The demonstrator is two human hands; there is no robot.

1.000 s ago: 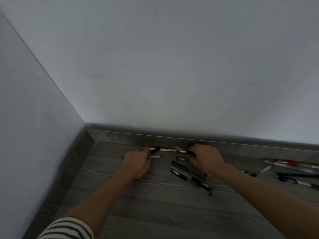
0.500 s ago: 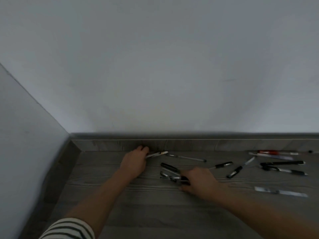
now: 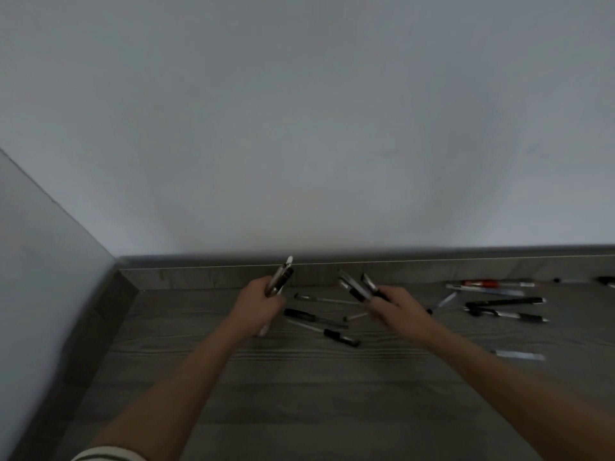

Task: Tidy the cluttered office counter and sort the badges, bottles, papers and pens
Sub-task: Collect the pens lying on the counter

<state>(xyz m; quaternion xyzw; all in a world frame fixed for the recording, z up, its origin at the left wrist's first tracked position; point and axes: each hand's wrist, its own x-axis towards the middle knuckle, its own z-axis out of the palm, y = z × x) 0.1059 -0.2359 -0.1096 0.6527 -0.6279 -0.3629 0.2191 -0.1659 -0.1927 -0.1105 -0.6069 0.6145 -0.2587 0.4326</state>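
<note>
1. The left grip [image 3: 261, 304], at the centre of the frame, has its fingers curled round a small bundle of pens [image 3: 280, 279] with the tips pointing up toward the wall. Held upright, the pens probably stay parallel and are easy to add to.
2. The right grip [image 3: 397, 309], just right of centre, clutches a second handful of pens [image 3: 357, 287]. It fans up and to the left, seemingly angled toward the other bundle for merging.
3. Between and below both grips, loose pens [image 3: 316, 318] lie crossed on the grey worktop [image 3: 299, 394], not yet gathered.
4. Further right, near the raised back edge [image 3: 199, 277], a red pen [image 3: 484, 283] and several dark pens [image 3: 506, 301] lie roughly parallel. I cannot tell whether they are sorted or leftover.
5. A lone pale pen [image 3: 517, 355] lies apart at lower right, blurred.
6. No badges, bottles or papers show here.
</note>
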